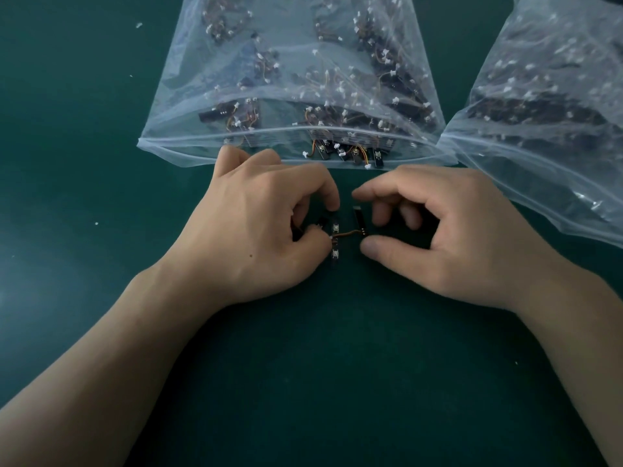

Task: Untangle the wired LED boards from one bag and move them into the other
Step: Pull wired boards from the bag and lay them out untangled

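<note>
Left hand [263, 227] pinches LED board [335, 254]; right hand [455, 241] curls around wire-linked second board [358, 219], contact indeterminate. Open bag [188, 129] behind hands; second bag [539, 183] right.

I see my left hand [266, 230] pinching one LED board [335, 254] on the green mat [67, 197]; my right hand [451, 241] hovers loosely curled beside the wire-linked second board [358, 220].
</note>
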The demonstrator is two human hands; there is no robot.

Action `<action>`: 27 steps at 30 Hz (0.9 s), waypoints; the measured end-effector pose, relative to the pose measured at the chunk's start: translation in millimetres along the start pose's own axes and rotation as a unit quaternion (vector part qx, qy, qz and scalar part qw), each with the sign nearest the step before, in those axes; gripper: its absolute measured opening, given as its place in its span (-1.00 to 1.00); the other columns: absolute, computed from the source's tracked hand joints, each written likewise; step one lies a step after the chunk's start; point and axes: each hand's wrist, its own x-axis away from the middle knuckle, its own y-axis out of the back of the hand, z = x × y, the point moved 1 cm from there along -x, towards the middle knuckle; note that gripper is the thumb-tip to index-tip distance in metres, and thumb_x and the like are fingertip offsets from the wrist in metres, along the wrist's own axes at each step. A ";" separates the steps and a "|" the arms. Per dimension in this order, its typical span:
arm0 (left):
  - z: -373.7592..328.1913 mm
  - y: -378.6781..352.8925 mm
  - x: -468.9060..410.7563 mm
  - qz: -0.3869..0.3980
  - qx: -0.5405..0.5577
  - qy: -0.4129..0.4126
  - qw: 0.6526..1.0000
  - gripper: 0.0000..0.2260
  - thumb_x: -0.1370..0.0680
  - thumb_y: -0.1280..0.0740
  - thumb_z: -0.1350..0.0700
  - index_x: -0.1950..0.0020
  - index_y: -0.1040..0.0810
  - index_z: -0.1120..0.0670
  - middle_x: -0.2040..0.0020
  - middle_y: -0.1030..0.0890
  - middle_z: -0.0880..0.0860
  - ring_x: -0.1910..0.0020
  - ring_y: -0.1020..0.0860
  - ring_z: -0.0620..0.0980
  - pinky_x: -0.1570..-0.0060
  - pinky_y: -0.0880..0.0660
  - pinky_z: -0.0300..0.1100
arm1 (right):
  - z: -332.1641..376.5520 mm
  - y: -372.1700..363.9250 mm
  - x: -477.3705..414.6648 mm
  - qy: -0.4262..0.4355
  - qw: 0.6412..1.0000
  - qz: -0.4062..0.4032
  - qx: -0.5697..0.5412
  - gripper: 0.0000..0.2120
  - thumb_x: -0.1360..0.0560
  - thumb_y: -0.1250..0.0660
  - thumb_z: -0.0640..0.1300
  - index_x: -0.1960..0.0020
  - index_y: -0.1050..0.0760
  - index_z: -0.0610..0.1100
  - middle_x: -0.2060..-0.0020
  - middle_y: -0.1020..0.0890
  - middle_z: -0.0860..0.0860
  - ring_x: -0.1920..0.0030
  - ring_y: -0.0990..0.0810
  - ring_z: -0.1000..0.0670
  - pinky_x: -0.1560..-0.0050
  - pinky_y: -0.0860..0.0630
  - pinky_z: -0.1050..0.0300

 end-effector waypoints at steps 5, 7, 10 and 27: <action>-5.6 -1.4 0.3 -0.007 -0.023 0.012 1.000 -0.88 -0.37 -0.30 0.00 0.12 -0.51 -0.09 0.36 -0.41 -0.18 0.19 -0.42 -0.06 -0.04 -0.31 -0.05 | -4.3 1.9 1.9 0.007 0.998 0.037 0.041 -0.47 -0.46 -0.43 0.23 -0.39 -0.55 0.09 0.03 -0.50 0.26 0.07 -0.52 0.12 0.07 -0.41 0.32; -6.2 -1.7 0.7 -0.010 -0.030 0.016 0.999 -0.88 -0.37 -0.31 0.00 0.12 -0.51 -0.07 0.35 -0.42 -0.17 0.20 -0.42 -0.04 -0.05 -0.36 -0.01 | -4.3 0.3 2.5 0.008 0.998 0.040 0.042 -0.47 -0.48 -0.40 0.27 -0.39 -0.54 0.09 0.00 -0.49 0.27 0.03 -0.51 0.22 0.04 -0.37 0.40; -6.7 -1.7 0.8 -0.013 -0.043 0.027 0.999 -0.88 -0.36 -0.29 -0.01 0.14 -0.50 -0.05 0.35 -0.43 -0.14 0.21 -0.41 -0.01 -0.03 -0.37 -0.02 | -3.8 -1.3 3.8 0.012 0.998 0.042 0.044 -0.49 -0.49 -0.42 0.27 -0.35 -0.59 0.06 -0.04 -0.49 0.25 -0.02 -0.49 0.34 -0.02 -0.36 0.47; -0.5 -0.7 -1.6 -0.020 0.054 0.048 0.997 -0.84 -0.39 -0.28 0.11 0.11 -0.60 -0.07 0.36 -0.51 -0.09 0.18 -0.48 -0.01 0.05 -0.32 -0.12 | -8.2 -1.3 4.6 0.083 0.989 -0.090 -0.083 -0.86 -0.46 -0.53 -0.28 0.17 -0.57 -0.18 0.06 -0.68 0.02 0.19 -0.60 0.00 0.20 -0.45 0.19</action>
